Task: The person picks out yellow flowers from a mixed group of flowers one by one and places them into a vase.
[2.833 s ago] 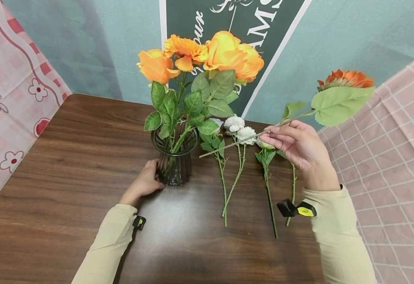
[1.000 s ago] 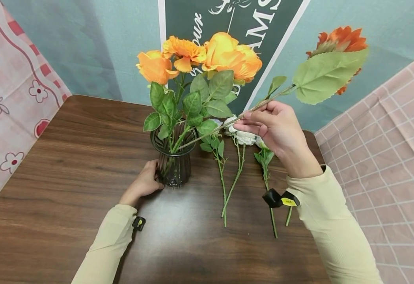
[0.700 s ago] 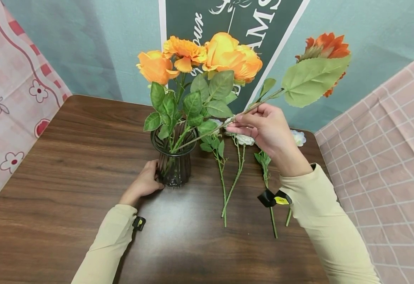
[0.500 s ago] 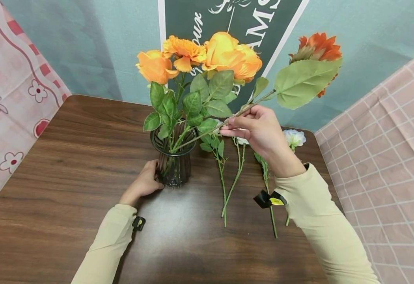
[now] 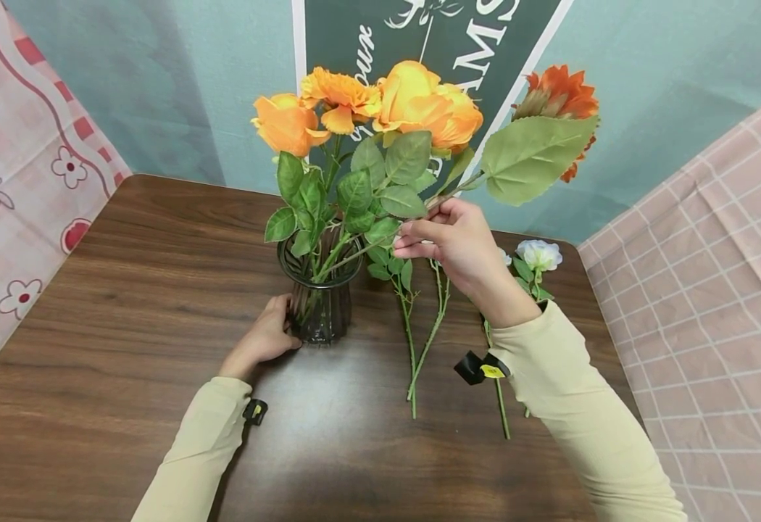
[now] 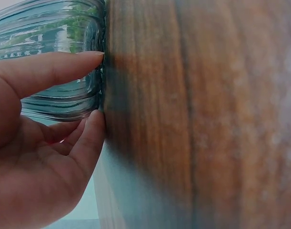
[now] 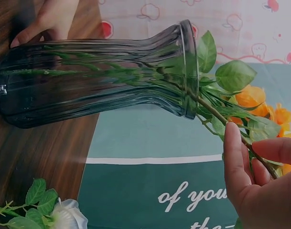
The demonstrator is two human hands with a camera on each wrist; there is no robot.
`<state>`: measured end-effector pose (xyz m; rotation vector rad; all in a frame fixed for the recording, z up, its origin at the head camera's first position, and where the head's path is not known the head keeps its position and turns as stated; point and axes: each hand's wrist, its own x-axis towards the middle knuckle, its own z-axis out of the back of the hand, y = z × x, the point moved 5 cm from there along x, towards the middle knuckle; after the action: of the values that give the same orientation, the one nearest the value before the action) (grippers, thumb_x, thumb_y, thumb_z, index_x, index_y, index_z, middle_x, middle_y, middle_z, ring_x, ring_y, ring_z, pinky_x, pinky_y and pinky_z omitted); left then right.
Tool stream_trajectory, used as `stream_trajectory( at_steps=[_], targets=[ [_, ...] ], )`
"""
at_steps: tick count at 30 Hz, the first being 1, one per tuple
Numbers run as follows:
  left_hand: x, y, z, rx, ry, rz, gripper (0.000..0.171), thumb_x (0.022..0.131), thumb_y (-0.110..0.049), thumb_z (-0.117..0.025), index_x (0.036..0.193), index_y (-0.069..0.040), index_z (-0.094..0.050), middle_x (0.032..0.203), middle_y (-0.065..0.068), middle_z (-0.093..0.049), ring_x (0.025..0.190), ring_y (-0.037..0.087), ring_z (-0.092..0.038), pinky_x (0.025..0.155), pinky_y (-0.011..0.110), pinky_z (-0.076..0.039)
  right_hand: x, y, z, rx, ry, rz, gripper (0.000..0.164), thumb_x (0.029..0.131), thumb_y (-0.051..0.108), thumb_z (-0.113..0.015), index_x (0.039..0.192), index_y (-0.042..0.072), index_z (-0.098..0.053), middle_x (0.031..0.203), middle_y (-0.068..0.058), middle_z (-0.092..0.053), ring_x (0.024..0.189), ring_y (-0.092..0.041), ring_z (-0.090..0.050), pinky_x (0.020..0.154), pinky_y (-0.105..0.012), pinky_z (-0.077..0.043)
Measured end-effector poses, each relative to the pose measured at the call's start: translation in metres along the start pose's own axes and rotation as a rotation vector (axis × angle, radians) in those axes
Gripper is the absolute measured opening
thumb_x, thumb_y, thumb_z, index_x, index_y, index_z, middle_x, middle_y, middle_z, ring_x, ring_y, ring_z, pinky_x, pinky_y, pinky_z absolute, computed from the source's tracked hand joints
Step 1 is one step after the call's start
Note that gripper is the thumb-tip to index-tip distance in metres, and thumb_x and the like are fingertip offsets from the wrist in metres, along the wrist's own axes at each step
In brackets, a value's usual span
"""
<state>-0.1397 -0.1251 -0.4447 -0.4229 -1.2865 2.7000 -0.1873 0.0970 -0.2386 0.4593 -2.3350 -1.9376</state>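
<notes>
A dark, ribbed glass vase (image 5: 322,315) stands upright on the wooden table, holding several orange flowers (image 5: 413,105) with green leaves. My left hand (image 5: 264,333) grips the vase low at its base; in the left wrist view its thumb (image 6: 64,67) and fingers lie on either side of the glass. My right hand (image 5: 462,246) pinches the stem of a red-orange sunflower (image 5: 566,94), whose large leaf (image 5: 537,159) hangs to the right. That stem (image 7: 214,110) slants through the vase's mouth (image 7: 189,71) in the right wrist view, its lower part inside the glass.
Right of the vase, several white flowers lie on the table, one bloom (image 5: 540,255) near the back right edge; their green stems (image 5: 413,370) point toward the front. A dark lettered banner (image 5: 452,43) hangs behind. A pink checked cloth (image 5: 713,326) borders the right side.
My right hand has carried the sunflower left and down; its stem tip, outside the vase at first, is now within the mouth. The left hand and vase stay put.
</notes>
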Motion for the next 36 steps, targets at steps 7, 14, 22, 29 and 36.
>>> stream_trajectory(
  at_steps=[7, 14, 22, 29, 36],
  targets=[
    [0.0, 0.0, 0.0, 0.004, -0.01, -0.008, 0.079, 0.062, 0.002, -0.067, 0.129, 0.016, -0.026, 0.124, 0.032, -0.034, 0.114, 0.042, -0.037, 0.098, 0.049, -0.031, 0.004, -0.005, -0.004, -0.078, -0.005, -0.007, 0.011, 0.083, -0.014, -0.046, 0.085, -0.005, -0.041, 0.07, -0.014, -0.063, 0.056, -0.021, -0.063, 0.063, -0.034, -0.054],
    [0.0, 0.001, 0.0, -0.002, -0.007, 0.004, 0.079, 0.063, 0.002, -0.066, 0.13, 0.015, -0.026, 0.125, 0.031, -0.033, 0.115, 0.041, -0.036, 0.098, 0.048, -0.032, 0.007, -0.009, -0.006, -0.157, -0.02, -0.014, 0.013, 0.082, -0.013, -0.049, 0.082, -0.003, -0.041, 0.072, -0.011, -0.063, 0.054, -0.017, -0.059, 0.059, -0.031, -0.053],
    [0.0, 0.001, 0.0, 0.003, -0.01, 0.006, 0.08, 0.062, 0.002, -0.066, 0.13, 0.015, -0.026, 0.125, 0.031, -0.034, 0.114, 0.04, -0.037, 0.098, 0.048, -0.031, 0.008, -0.013, -0.009, -0.183, 0.002, -0.019, 0.014, 0.083, -0.01, -0.05, 0.096, -0.007, -0.048, 0.073, -0.01, -0.061, 0.052, -0.015, -0.055, 0.051, -0.026, -0.05],
    [-0.001, -0.001, -0.001, -0.003, -0.01, 0.008, 0.081, 0.061, 0.002, -0.067, 0.13, 0.015, -0.027, 0.125, 0.031, -0.034, 0.115, 0.042, -0.037, 0.099, 0.049, -0.03, 0.008, -0.013, -0.006, -0.155, -0.02, -0.018, 0.006, 0.086, -0.005, -0.053, 0.09, -0.005, -0.05, 0.064, -0.008, -0.058, 0.051, -0.016, -0.055, 0.05, -0.026, -0.05],
    [-0.001, -0.002, 0.0, -0.004, -0.017, -0.003, 0.08, 0.06, 0.003, -0.066, 0.129, 0.015, -0.028, 0.124, 0.032, -0.035, 0.113, 0.041, -0.037, 0.098, 0.05, -0.031, 0.009, -0.011, -0.003, -0.145, -0.052, -0.007, 0.006, 0.087, -0.002, -0.054, 0.092, -0.005, -0.054, 0.061, -0.008, -0.056, 0.048, -0.015, -0.054, 0.048, -0.025, -0.049]
  ],
)
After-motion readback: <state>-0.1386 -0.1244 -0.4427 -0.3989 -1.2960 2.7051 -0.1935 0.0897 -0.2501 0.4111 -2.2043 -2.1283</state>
